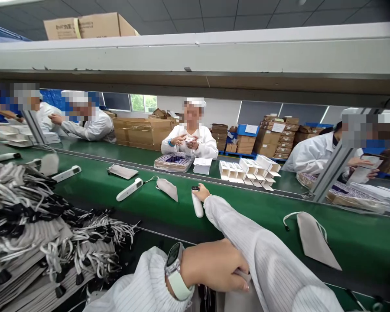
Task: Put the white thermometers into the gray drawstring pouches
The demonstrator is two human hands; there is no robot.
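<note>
My right hand point(202, 192) reaches out over the green conveyor belt, its fingers closed round the black-tipped end of a white handheld device point(198, 207). The kind of device cannot be made out. Close to my body, my left hand point(216, 265) is curled, with a watch on the wrist. Its fingers grip a grey drawstring pouch point(242, 299), mostly hidden by the hand and right sleeve. To the left on the belt lie a similar white device point(129, 189) and a pouch point(167, 189) with its cord. Another drawstring pouch point(315, 238) rests at the right.
A large heap of grey pouches point(55, 242) with white cords fills the left. Across the belt, a co-worker point(190, 134) sits behind a tray point(173, 161) and open white boxes point(247, 170). An overhead shelf point(195, 56) and metal posts point(336, 160) frame the station.
</note>
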